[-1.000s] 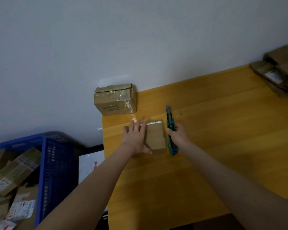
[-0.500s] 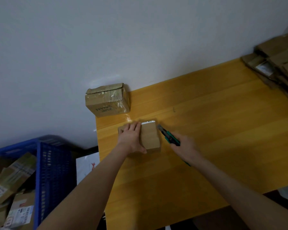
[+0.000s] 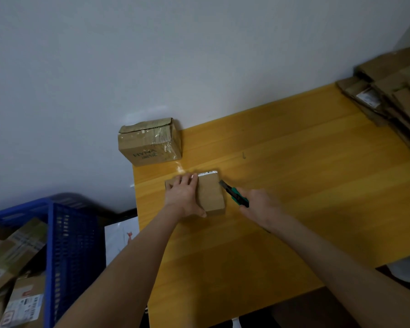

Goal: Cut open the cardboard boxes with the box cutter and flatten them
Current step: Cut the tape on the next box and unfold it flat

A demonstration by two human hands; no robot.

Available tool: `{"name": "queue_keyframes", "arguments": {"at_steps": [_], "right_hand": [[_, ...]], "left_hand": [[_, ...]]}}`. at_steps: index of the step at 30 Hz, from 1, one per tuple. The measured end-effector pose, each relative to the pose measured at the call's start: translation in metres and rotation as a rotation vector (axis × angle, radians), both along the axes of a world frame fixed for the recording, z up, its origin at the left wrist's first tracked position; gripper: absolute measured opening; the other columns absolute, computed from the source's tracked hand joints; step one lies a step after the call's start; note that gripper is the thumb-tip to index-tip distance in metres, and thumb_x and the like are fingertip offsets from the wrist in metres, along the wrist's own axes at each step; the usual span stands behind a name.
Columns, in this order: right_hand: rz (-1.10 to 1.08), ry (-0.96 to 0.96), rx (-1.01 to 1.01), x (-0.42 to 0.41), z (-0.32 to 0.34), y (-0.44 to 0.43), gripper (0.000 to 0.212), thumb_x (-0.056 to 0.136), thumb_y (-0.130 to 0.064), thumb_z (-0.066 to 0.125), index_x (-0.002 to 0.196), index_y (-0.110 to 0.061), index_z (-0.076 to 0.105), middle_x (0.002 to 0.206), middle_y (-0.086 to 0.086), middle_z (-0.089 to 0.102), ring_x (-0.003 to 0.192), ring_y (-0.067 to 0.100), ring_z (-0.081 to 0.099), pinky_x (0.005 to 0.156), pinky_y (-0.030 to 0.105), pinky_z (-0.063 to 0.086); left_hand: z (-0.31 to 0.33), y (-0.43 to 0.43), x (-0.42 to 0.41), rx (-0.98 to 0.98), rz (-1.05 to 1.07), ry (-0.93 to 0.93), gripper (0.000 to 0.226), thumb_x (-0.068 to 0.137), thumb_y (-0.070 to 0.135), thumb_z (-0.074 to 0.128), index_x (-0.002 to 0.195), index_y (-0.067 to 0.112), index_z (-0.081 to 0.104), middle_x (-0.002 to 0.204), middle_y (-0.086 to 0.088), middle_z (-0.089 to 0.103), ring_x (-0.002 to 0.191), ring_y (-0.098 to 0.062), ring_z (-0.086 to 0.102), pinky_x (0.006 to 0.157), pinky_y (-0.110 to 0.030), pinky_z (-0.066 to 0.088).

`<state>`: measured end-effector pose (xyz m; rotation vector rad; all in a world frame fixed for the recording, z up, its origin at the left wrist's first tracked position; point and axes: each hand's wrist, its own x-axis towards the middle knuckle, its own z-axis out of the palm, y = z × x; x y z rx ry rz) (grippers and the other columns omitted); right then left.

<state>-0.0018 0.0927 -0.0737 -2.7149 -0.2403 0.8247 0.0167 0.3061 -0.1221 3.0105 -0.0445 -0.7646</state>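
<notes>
A small brown cardboard box [image 3: 211, 192] lies on the yellow wooden table [image 3: 282, 197], near its left edge. My left hand [image 3: 184, 196] rests flat on the box's left half, fingers straight, thumb against the near side. My right hand [image 3: 260, 205] grips a green box cutter [image 3: 234, 195], whose tip points at the box's right edge. A second, taped box [image 3: 150, 142] printed with dark letters stands against the wall at the table's back left corner.
Several flattened cardboard pieces [image 3: 393, 95] are stacked at the table's far right. A blue plastic crate [image 3: 66, 252] holding more boxes [image 3: 12, 256] stands on the floor to the left. The grey wall [image 3: 175, 55] runs along the table's back.
My right hand has picked the box cutter up from the table and swung its tip to the small box's right edge. My left hand has stayed on the box.
</notes>
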Motion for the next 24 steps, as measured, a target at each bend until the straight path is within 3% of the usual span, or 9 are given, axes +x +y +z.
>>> {"name": "queue_keyframes", "arguments": {"at_steps": [9,14,18,21,24], "right_hand": [[-0.001,0.021,-0.027,-0.015,0.003,0.002,0.047,0.096,-0.024,0.050,0.142,-0.021,0.040,0.113,0.008,0.061,0.097,0.022,0.062,0.077,0.032,0.054],[0.006,0.029,-0.055,-0.025,0.005,0.002,0.044,0.097,-0.026,0.049,0.140,-0.023,0.041,0.110,0.007,0.060,0.086,0.020,0.057,0.065,0.029,0.045],[-0.045,0.063,0.001,-0.025,0.008,-0.006,0.044,0.095,-0.026,0.052,0.138,-0.022,0.046,0.112,0.007,0.061,0.093,0.021,0.060,0.067,0.029,0.047],[-0.282,0.045,0.175,-0.029,0.001,-0.010,0.038,0.093,-0.028,0.055,0.130,-0.018,0.048,0.106,0.005,0.062,0.086,0.019,0.061,0.066,0.030,0.051],[-0.714,0.207,0.575,-0.027,-0.014,0.000,0.032,0.096,-0.026,0.055,0.122,-0.008,0.050,0.096,0.006,0.062,0.084,0.020,0.062,0.076,0.036,0.052]], "left_hand": [[0.001,0.000,0.000,0.013,-0.004,0.009,0.128,0.060,0.060,0.081,0.154,0.023,0.003,0.159,0.000,0.010,0.147,-0.027,0.007,0.116,-0.053,0.021],[0.001,0.000,-0.001,0.015,-0.009,0.003,0.128,0.060,0.061,0.080,0.154,0.023,0.003,0.159,-0.001,0.010,0.147,-0.028,0.007,0.117,-0.054,0.018],[0.002,0.000,-0.001,0.010,0.000,0.005,0.127,0.060,0.062,0.079,0.154,0.022,0.004,0.158,-0.002,0.012,0.146,-0.028,0.009,0.117,-0.053,0.019],[0.002,0.000,-0.004,0.015,0.117,-0.033,0.123,0.059,0.070,0.074,0.152,0.022,0.009,0.152,-0.005,0.024,0.139,-0.031,0.023,0.110,-0.053,0.027],[0.002,0.007,-0.008,-0.038,0.248,-0.055,0.108,0.068,0.071,0.068,0.150,0.022,0.016,0.141,-0.011,0.035,0.131,-0.032,0.034,0.103,-0.051,0.035]]}}
